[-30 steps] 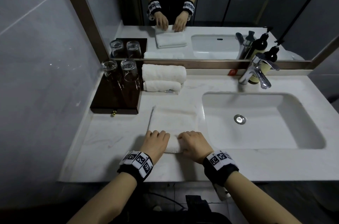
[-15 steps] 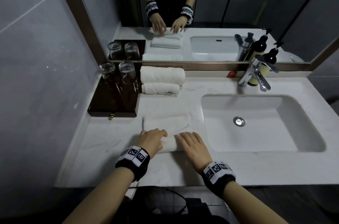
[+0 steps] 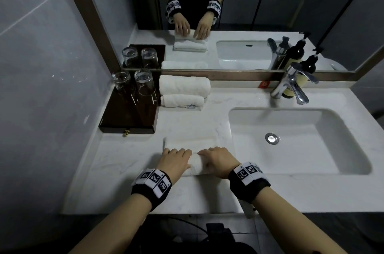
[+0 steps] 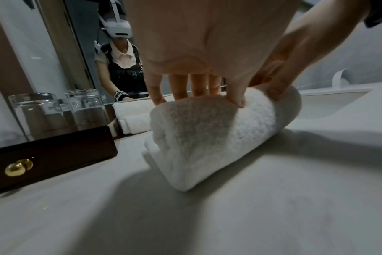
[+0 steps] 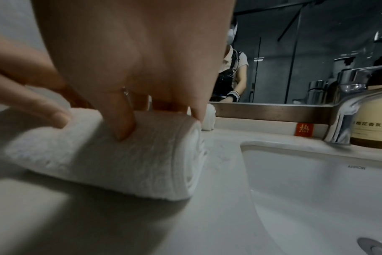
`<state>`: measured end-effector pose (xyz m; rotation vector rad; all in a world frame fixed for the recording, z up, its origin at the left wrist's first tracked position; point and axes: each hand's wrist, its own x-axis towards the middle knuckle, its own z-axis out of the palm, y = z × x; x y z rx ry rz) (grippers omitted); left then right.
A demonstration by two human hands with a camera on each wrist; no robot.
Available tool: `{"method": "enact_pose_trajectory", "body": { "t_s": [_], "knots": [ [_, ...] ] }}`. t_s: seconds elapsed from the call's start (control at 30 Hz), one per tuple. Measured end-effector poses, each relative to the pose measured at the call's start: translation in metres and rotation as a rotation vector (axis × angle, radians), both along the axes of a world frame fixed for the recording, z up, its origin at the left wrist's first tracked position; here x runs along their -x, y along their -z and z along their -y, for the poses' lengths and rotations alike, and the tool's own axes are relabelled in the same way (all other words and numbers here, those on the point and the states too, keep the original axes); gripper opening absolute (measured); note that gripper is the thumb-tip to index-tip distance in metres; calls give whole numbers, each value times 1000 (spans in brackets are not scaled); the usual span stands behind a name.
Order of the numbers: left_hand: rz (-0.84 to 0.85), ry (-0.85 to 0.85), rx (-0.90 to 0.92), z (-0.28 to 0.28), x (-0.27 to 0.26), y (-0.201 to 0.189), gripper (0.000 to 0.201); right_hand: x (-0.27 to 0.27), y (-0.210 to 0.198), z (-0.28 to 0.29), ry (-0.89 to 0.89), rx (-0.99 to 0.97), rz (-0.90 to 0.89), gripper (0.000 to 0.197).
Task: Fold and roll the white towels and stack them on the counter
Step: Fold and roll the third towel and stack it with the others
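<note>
A white towel (image 3: 194, 165) lies partly rolled on the marble counter (image 3: 116, 162), its flat remainder (image 3: 191, 141) stretching away from me. My left hand (image 3: 175, 160) grips the roll's left half, fingers curled over the far side and thumb on the near side (image 4: 199, 82). My right hand (image 3: 218, 160) grips the right half the same way (image 5: 142, 96). The roll (image 4: 207, 138) (image 5: 109, 155) rests on the counter. Two finished towel rolls (image 3: 184, 87) are stacked against the mirror's lower frame.
A dark wooden tray (image 3: 128, 120) with two upturned glasses (image 3: 143, 83) stands at the back left. The sink basin (image 3: 301, 145) opens just right of the towel, with a chrome faucet (image 3: 291, 85) and a soap bottle (image 5: 368, 124) behind it.
Both hands have rolled the towel away from me. The roll has grown thicker and the flat part ahead of it has become shorter.
</note>
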<state>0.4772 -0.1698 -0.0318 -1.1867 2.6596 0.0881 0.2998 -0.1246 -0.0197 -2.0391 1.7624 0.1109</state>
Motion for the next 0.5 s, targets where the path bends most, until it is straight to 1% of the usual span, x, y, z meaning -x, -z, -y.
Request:
{"method": "enact_pose_trajectory", "body": {
  "t_s": [0.07,0.13,0.17,0.2,0.23,0.33,0.37,0.43,0.5],
  "knots": [
    [-30,-10,-72,7,-1,-1,35,-2,0,-3,44,33,41,49],
    [-45,-48,-159,16,1,-4,32,-7,1,-11,77,211,59,41],
    [-46,-63,-198,21,3,-6,31,-10,3,-17,79,304,40,38],
    [-46,-76,-221,25,5,-6,30,-13,4,-23,79,369,10,38],
    [-44,-87,-224,27,6,-6,30,-16,5,-28,80,404,-24,42],
    [-52,-134,-181,28,9,-3,28,-21,10,-38,73,384,-122,70],
    [-55,-139,-149,26,9,-2,28,-19,12,-38,71,370,-140,75],
    [-66,-122,-68,19,10,-1,30,-16,13,-33,65,318,-134,72],
    [-94,-76,14,10,8,-3,34,-13,14,-27,35,305,-130,58]
  ]
}}
